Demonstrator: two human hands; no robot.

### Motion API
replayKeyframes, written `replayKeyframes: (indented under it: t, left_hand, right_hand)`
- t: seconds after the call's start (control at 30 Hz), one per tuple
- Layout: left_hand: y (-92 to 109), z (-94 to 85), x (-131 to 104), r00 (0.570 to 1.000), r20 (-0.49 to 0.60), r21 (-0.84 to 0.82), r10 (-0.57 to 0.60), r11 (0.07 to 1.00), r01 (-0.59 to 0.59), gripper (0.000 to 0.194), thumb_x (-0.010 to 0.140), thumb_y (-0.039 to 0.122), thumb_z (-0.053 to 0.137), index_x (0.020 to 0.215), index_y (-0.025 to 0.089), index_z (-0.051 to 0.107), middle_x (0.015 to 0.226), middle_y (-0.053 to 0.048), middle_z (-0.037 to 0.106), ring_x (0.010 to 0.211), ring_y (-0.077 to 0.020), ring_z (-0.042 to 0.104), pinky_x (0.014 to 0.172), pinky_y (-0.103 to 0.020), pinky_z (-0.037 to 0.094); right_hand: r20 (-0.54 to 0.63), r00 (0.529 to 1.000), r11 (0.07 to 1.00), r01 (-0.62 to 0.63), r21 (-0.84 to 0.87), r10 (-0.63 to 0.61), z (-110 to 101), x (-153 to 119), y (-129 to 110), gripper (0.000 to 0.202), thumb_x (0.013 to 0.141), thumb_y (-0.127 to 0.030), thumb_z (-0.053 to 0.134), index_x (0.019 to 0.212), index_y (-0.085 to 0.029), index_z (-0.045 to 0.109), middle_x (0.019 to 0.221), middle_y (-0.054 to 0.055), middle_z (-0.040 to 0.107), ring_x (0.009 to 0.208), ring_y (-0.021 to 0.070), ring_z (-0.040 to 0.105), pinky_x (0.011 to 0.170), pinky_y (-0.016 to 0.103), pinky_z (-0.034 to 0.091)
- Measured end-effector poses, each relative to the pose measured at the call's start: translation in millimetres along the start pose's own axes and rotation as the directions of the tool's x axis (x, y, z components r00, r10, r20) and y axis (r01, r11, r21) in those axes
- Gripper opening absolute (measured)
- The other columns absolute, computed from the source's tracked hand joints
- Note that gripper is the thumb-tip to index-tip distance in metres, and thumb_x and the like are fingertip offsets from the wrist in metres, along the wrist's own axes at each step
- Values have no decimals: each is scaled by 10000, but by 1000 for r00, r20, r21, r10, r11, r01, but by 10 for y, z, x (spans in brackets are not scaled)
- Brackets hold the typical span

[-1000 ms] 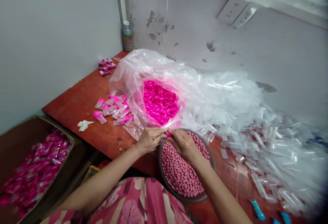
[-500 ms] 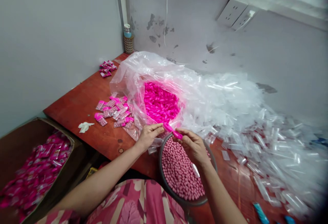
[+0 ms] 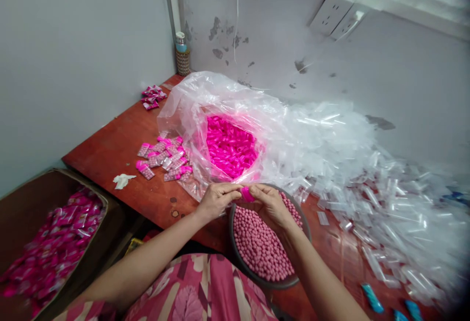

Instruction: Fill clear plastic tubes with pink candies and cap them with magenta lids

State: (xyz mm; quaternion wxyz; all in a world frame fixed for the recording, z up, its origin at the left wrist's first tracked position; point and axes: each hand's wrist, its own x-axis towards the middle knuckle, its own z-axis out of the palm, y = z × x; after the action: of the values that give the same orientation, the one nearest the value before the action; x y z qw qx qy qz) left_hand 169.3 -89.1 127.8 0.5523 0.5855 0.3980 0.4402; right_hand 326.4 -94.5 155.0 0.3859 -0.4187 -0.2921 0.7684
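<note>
My left hand [image 3: 219,199] and my right hand [image 3: 270,204] meet above the far rim of a dark bowl [image 3: 235,252] holding pink beads [image 3: 262,252]. Both hands' fingers are closed on a bright pink piece [image 3: 246,194], which is partly hidden by the fingertips. Just beyond them, an open clear plastic bag [image 3: 205,86] holds many bright pink pieces [image 3: 231,147]. Left of the bag, small clear packs with pink caps [image 3: 167,157] lie in a pile, with beads inside.
Clear plastic tubes [image 3: 382,213] are heaped on the right of the red table [image 3: 121,139]. A box [image 3: 105,208] of pink packets stands at lower left. Blue items [image 3: 372,298] lie at lower right. A crumpled tissue [image 3: 124,181], pink packets [image 3: 153,97] and a bottle [image 3: 181,41] are at left.
My hands have come together. Two pink pieces showed between them before; now one compact pink shape shows. The clear piece on the beads near my right wrist is no longer visible.
</note>
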Motion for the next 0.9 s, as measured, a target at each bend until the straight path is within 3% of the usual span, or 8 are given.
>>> replayKeyframes:
  t: [0.17, 0.4, 0.5, 0.63, 0.7, 0.8, 0.9]
  left_hand:
    - [-97, -51, -15, 1000, 9, 84, 3, 996, -4, 240, 737, 232, 547, 950, 177, 644, 902, -57, 672, 790, -172, 621, 729, -265, 476]
    - [-336, -213, 123, 986, -99, 68, -136, 987, 143, 278, 732, 269, 541, 977, 166, 625, 968, -48, 651, 870, -177, 597, 792, -290, 463]
    - [-399, -253, 177, 971, -118, 63, -208, 974, 216, 326, 712, 306, 559, 995, 155, 614, 959, -54, 654, 821, -182, 610, 743, -294, 485]
    - [-442, -342, 204, 956, -136, 22, -259, 964, 264, 354, 680, 319, 590, 984, 139, 619, 960, -66, 654, 849, -190, 602, 766, -298, 477]
    - [-509, -496, 225, 931, -235, -13, -278, 959, 283, 377, 662, 329, 606, 987, 138, 616, 957, -65, 653, 842, -185, 600, 761, -293, 477]
    - [-747, -911, 291, 826, -489, -34, -280, 952, 303, 411, 652, 343, 610, 1008, 140, 595, 871, -39, 665, 726, -144, 606, 686, -268, 495]
    - [-1089, -1399, 376, 731, -658, 111, -183, 936, 335, 383, 685, 323, 585, 997, 102, 577, 795, -5, 654, 674, -110, 576, 672, -248, 490]
  right_hand:
    - [-62, 998, 1000, -12, 19, 13, 29, 127, 128, 85, 701, -241, 612, 701, -155, 614, 673, 0, 614, 614, 114, 574, 653, 315, 501]
    - [-69, 997, 999, -34, -16, 33, -106, 424, 95, 296, 717, -415, 563, 912, -195, 596, 906, 49, 614, 779, 154, 583, 678, 324, 498]
    - [-110, 994, 1000, 28, -4, -29, -266, 389, -3, 340, 736, -456, 522, 954, -201, 579, 1032, 73, 575, 865, 170, 570, 732, 342, 479]
    - [-131, 991, 998, -7, -61, -1, -456, 197, -33, 312, 756, -425, 511, 930, -178, 590, 1040, 90, 571, 877, 172, 571, 761, 344, 457]
    - [-168, 986, 992, -4, -125, -17, -605, 64, -16, 308, 754, -415, 515, 937, -179, 588, 1022, 84, 578, 867, 172, 572, 764, 351, 449]
    - [-332, 938, 932, -27, -360, -101, -965, -207, 56, 312, 731, -408, 533, 935, -178, 589, 948, 61, 597, 822, 170, 570, 731, 340, 448]
    - [-450, 877, 695, -218, -685, -169, -1369, -550, 242, 288, 703, -411, 545, 844, -169, 612, 795, 38, 614, 734, 171, 559, 670, 316, 435]
